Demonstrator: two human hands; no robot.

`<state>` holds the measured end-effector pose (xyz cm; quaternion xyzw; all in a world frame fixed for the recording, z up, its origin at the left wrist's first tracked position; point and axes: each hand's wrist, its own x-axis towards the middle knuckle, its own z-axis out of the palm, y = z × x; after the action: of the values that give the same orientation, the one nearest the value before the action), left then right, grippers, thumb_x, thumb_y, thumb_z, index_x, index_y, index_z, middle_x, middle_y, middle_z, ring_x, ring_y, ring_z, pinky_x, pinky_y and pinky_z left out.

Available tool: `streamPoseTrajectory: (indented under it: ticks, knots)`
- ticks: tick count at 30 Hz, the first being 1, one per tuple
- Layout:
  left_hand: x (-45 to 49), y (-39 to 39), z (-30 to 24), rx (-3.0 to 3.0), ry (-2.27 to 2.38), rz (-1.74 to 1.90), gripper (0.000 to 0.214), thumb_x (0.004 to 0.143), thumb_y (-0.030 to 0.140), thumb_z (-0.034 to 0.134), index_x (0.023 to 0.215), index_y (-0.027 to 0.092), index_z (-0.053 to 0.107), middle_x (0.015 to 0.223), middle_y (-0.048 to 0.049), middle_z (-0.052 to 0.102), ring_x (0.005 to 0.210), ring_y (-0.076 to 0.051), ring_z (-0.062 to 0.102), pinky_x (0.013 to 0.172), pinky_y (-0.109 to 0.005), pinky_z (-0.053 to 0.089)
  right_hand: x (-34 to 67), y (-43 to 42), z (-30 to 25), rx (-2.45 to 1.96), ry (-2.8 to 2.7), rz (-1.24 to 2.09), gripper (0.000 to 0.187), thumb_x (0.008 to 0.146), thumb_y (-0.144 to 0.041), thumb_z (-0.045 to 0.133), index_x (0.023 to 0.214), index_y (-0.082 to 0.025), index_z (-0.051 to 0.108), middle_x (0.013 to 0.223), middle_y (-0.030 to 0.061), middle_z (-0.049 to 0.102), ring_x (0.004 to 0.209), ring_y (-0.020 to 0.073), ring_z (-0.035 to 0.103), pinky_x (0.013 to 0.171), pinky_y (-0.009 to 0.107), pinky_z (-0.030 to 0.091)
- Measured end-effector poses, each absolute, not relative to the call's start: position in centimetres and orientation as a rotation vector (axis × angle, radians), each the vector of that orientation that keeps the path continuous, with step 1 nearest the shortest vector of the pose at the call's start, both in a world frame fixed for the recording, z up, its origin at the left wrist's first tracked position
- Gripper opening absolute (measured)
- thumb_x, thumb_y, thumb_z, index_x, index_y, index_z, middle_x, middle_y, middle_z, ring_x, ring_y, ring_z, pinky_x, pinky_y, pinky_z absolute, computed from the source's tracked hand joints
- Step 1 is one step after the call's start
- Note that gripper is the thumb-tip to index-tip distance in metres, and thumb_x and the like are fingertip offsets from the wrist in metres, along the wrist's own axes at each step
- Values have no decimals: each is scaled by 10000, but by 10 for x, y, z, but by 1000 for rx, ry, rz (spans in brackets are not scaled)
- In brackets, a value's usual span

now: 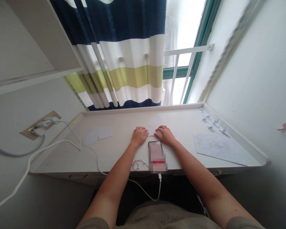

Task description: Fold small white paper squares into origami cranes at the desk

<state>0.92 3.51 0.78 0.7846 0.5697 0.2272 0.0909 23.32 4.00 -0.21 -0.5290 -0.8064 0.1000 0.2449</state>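
A small piece of white paper (151,131) lies on the white desk between my two hands, its near edge showing as a thin line. My left hand (139,135) has its fingers curled over the paper's left side, with the thumb at that edge. On the opposite side, my right hand (165,135) grips the paper's right edge between bent fingers and thumb. Just behind is another paper sheet (153,121), flat on the desk. A phone (156,156) with a lit screen, partly blurred out, lies right in front of my hands.
Loose paper sheets (105,133) lie at left, near a white cable (95,152) and a wall socket (40,125). Several small folded paper pieces (211,128) and a written sheet (215,148) sit at right. A thin tangled cord (137,164) is beside the phone.
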Motion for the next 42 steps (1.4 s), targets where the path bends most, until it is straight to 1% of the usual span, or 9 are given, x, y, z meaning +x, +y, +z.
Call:
streamPoseTrajectory:
  ticks: [4,8,13,20,24,28,31,36,42]
  knots:
    - [9,34,9,2311,1694,688,259,1007,330,575,1157,246,769,1331,-89,715,1286,-294,544,1120,-475,423,233,41,-5,-1490,-2143,222,326,996,-448,650,1197,-204,731,1269,148,687,1242,327,568,1058,468,444]
    - [10,35,8,2310,1712,673,263,1014,340,567,1171,242,753,1338,-83,710,1272,-290,540,1116,-461,412,236,41,-5,-1567,-2056,218,313,955,-506,687,1006,-203,748,1143,135,701,1159,326,587,1017,468,454]
    - [11,36,7,2331,1740,601,345,1039,377,529,1300,233,705,1375,-100,677,1290,-295,517,1113,-459,397,240,42,-7,-1467,-2036,334,188,939,-392,694,895,-213,730,1109,93,710,1134,294,607,1026,454,453]
    - [7,33,9,2282,1676,675,252,1020,356,569,1158,219,728,1334,-84,698,1279,-283,532,1117,-461,397,246,47,-9,-1310,-1953,462,121,953,-317,650,919,-233,731,1078,79,736,1057,254,659,978,408,493]
    - [5,33,9,2278,1645,702,166,1001,304,591,1054,228,728,1273,-71,728,1253,-269,564,1124,-454,407,245,46,-9,-1370,-1983,403,197,957,-362,658,1060,-216,741,1138,101,754,1110,273,664,1008,430,491]
    - [5,35,8,2262,1652,721,193,997,268,580,1108,239,735,1251,-72,743,1239,-265,583,1130,-448,421,240,44,-9,-1441,-2083,309,273,958,-401,675,1136,-209,756,1361,132,710,1324,318,587,1132,491,420]
    - [5,37,7,2264,1689,676,271,1006,299,574,1206,232,743,1338,-83,714,1301,-287,547,1145,-465,419,239,43,-9,-1474,-2121,285,246,969,-379,661,1121,-217,768,1388,123,699,1357,316,569,1159,494,396]
    - [5,37,7,2269,1692,673,275,1008,324,580,1187,229,765,1370,-83,702,1327,-295,536,1162,-478,417,239,42,-8,-1458,-2082,272,207,948,-366,678,1056,-202,743,1245,130,736,1245,305,617,1097,475,444]
    - [3,34,6,2210,1523,883,145,958,259,624,1032,223,743,1144,-84,764,1151,-254,657,1077,-420,492,243,43,-6,-1323,-1905,558,149,940,-345,597,930,-236,698,963,45,776,932,231,704,934,410,524]
